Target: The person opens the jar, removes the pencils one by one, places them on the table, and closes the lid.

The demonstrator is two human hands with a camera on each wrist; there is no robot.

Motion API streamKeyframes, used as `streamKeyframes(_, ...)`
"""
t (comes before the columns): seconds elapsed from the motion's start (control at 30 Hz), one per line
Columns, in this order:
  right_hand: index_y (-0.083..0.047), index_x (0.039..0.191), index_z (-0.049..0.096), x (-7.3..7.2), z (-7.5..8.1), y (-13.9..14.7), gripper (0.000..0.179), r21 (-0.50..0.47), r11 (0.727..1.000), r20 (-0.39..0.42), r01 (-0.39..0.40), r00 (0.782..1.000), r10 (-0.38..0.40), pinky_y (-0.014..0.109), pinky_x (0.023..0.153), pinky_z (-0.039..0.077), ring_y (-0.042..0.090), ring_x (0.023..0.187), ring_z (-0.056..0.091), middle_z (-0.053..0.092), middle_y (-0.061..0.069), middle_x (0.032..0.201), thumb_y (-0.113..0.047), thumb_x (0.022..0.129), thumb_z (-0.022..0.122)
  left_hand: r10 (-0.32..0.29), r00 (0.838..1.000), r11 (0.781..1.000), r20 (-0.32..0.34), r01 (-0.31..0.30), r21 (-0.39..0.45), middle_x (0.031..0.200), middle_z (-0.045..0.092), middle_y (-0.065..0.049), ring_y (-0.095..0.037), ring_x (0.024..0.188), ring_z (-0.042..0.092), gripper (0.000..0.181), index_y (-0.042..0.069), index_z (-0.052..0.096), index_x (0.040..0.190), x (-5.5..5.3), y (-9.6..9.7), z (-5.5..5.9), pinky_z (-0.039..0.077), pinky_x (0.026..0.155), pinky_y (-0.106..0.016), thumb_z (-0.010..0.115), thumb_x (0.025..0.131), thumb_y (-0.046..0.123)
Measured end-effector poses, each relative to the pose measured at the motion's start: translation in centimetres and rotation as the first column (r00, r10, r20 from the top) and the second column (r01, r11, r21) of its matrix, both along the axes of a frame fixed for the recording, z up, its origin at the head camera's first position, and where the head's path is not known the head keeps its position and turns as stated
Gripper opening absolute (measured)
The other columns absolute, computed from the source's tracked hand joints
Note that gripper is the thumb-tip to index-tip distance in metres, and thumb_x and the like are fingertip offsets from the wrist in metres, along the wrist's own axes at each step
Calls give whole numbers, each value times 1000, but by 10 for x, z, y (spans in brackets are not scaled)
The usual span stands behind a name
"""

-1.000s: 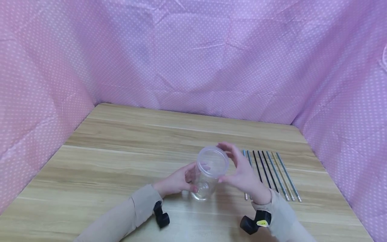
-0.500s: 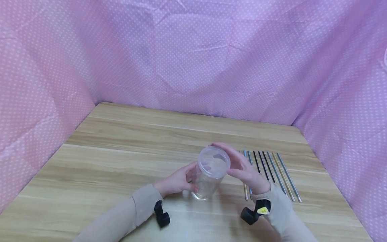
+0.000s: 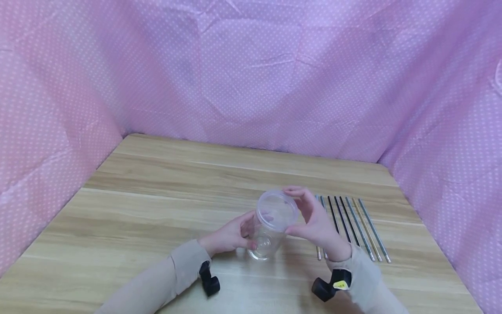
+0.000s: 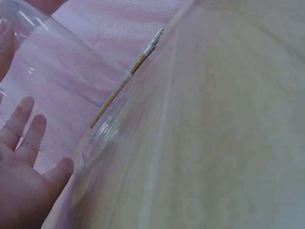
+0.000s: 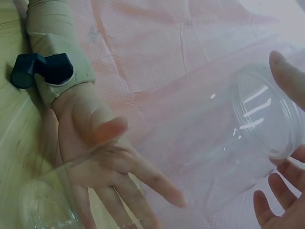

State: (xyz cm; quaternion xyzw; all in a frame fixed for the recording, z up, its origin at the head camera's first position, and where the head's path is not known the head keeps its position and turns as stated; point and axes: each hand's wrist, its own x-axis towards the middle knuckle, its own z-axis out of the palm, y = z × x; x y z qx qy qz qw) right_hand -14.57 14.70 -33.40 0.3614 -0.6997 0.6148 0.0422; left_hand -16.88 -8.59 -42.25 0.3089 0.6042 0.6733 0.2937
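Note:
A clear plastic jar [image 3: 267,245] is near the front middle of the table, its translucent round lid [image 3: 277,209] uppermost. Low on the jar's left side my left hand [image 3: 229,234] grips it, thumb in front and fingers behind. At the lid's right edge my right hand [image 3: 317,224] holds the rim between thumb and fingers. The right wrist view shows the lid [image 5: 269,117] with the right thumb [image 5: 288,78] at its edge. Through the clear wall [image 4: 71,71] in the left wrist view, no contents are visible.
Several pencils [image 3: 362,229], blue, black and tan, lie side by side right of the jar, partly behind the right hand. The wooden table [image 3: 157,196] is bounded by pink dotted cloth [image 3: 243,87]. Each wrist wears a black camera mount [image 3: 209,279].
My right hand's fingers shifted round to the lid's far side at half a second ago, then came back to its right edge. The left hand and jar have stayed in place.

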Motion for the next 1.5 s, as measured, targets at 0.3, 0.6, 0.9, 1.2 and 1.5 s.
streamKeyframes(0.3,13,127,36,15,5,4,71,-18,998,-1,-60,998,60,26,107,36,17,129,43,46,8,142,-30,83,73,20,1000,999,16,-20,-26,155,25,-16,-33,143,22,98,4,13,151,15,4,6,18,117,-47,76,77,15)
streamKeyframes(0.6,5,148,15,9,9,14,72,-69,918,82,-390,915,395,31,113,30,17,138,34,30,5,153,-23,93,54,19,1000,1000,16,-19,-13,156,23,-15,-32,143,22,108,5,12,151,27,10,11,19,117,-46,78,70,35)
streamKeyframes(0.9,0,148,22,14,14,19,67,-83,877,155,-474,863,481,32,111,33,17,134,39,37,1,150,-23,93,54,43,999,998,32,-42,-43,156,21,-15,-33,143,22,110,6,11,152,45,14,16,18,117,-47,77,69,38)
streamKeyframes(1.2,-6,145,32,18,14,24,64,-90,898,206,-431,874,440,32,107,38,18,127,46,45,-2,143,-20,90,60,46,998,998,29,-45,-35,156,21,-15,-34,143,22,111,7,11,152,51,15,16,18,117,-48,77,69,39)
streamKeyframes(1.5,-7,143,36,22,13,19,70,-63,932,118,-358,924,363,28,107,37,14,123,48,49,-4,138,-28,85,70,46,999,999,8,-46,-27,155,24,-16,-34,142,24,107,6,13,151,51,16,17,20,116,-49,75,71,38)
